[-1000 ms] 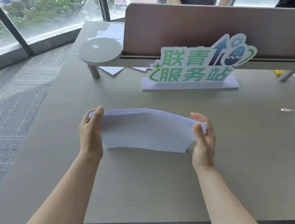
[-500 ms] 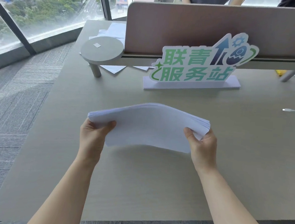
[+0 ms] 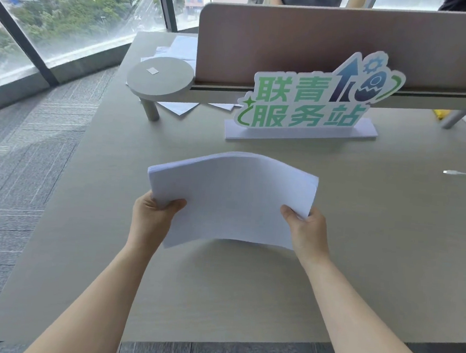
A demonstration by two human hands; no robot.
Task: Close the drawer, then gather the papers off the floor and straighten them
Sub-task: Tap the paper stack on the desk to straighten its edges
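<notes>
A stack of white papers point(image 3: 233, 196) hangs above the grey desk point(image 3: 375, 245), bowed upward in the middle with its edges lined up. My left hand point(image 3: 154, 214) pinches its near left corner, thumb on top. At the near right corner my right hand point(image 3: 307, 230) grips it the same way. The stack's near edge is off the desk surface and casts a shadow below. No drawer is in view.
A green and white sign point(image 3: 312, 98) on a white base stands behind the papers, in front of a beige divider panel point(image 3: 336, 41). A round grey stand point(image 3: 160, 78) sits at the left with loose sheets point(image 3: 178, 107) under it. A white cable point(image 3: 463, 174) lies at the right. Carpet floor lies to the left.
The stack was standing on its long edge on the desk, pressed between both hands. It has tipped flat and lifted, with my hands shifted to its near corners.
</notes>
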